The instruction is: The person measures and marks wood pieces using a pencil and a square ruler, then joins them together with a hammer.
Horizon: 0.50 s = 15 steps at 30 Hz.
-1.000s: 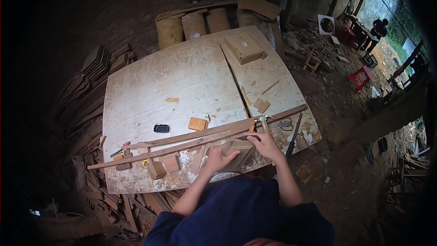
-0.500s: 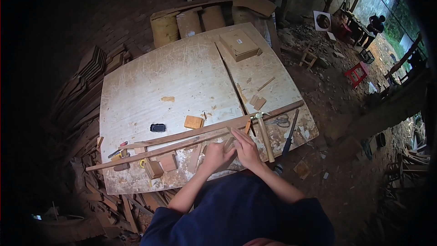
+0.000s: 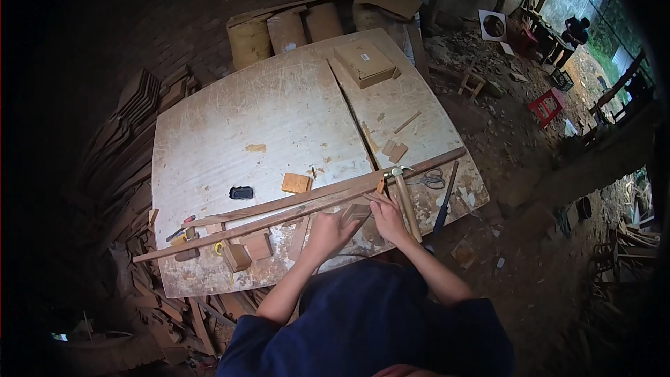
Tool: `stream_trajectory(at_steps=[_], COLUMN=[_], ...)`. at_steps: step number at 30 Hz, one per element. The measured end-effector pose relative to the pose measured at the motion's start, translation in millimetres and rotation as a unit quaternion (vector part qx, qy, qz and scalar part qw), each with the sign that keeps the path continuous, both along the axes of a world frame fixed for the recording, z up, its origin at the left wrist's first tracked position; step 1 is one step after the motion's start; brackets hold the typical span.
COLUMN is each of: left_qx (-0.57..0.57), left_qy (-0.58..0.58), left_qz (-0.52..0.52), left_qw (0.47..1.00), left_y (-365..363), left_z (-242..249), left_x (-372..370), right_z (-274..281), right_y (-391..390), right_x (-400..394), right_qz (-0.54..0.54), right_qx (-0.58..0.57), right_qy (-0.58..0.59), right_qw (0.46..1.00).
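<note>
My left hand point(image 3: 326, 234) is closed around a small wooden block point(image 3: 356, 213) just above the near edge of the worktable point(image 3: 230, 146). Close to its right, my right hand point(image 3: 389, 220) has its fingers bent together beside the long wooden strips point(image 3: 300, 217); what they hold, if anything, is too small to make out. By those fingertips is an orange-handled tool point(image 3: 381, 184). Just right of the hand lies a claw hammer point(image 3: 407, 202), its head on the strip. Scissors point(image 3: 433, 179) and a dark-handled long tool point(image 3: 445, 199) are further right.
Wood blocks point(image 3: 258, 245) lie left of my hands. Beyond the strips are an orange-brown block point(image 3: 296, 183), a black case point(image 3: 241, 193) and a cardboard box point(image 3: 365, 63). Stacked boards point(image 3: 136, 108) flank the table. A person point(image 3: 575, 31) stands far off beside a red stool point(image 3: 546, 107).
My right hand has drawn away from the block to the right, its fingers going from stretched over it to bent. My left hand still grips the block, slightly further left.
</note>
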<state>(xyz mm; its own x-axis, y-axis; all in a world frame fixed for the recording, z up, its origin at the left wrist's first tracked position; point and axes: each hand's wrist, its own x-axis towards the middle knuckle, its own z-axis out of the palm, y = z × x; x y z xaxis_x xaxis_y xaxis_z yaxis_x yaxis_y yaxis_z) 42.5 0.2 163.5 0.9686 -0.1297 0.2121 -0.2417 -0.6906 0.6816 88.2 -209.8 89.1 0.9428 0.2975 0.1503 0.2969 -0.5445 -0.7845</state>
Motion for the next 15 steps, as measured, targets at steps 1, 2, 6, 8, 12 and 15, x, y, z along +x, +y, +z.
stream_trajectory(at_steps=[1,2,6,8,12,15], left_qx=[0.000,0.000,0.030,0.008,0.012,0.010], left_qy=[-0.002,0.000,0.025,-0.017,0.010,0.009], left_qz=[-0.007,-0.013,-0.019,-0.014,-0.023,-0.001], left_qw=[1.000,1.000,0.999,1.000,1.000,1.000], left_y=[0,0,-3,-3,-3,-5], left_z=[-4,-9,7,5,-21,-15], left_x=[2,2,11,15,16,15], right_z=[14,26,58,15,42,55], right_y=[5,14,21,4,23,18], right_x=[-1,-8,-12,6,-14,-12], right_qz=[0.007,0.015,0.023,-0.014,0.001,0.008], right_qx=[0.034,0.069,0.087,0.017,0.111,0.088], right_qy=[-0.021,-0.040,-0.087,-0.049,-0.043,-0.105], right_qw=[0.999,0.997,0.992,0.999,0.993,0.990])
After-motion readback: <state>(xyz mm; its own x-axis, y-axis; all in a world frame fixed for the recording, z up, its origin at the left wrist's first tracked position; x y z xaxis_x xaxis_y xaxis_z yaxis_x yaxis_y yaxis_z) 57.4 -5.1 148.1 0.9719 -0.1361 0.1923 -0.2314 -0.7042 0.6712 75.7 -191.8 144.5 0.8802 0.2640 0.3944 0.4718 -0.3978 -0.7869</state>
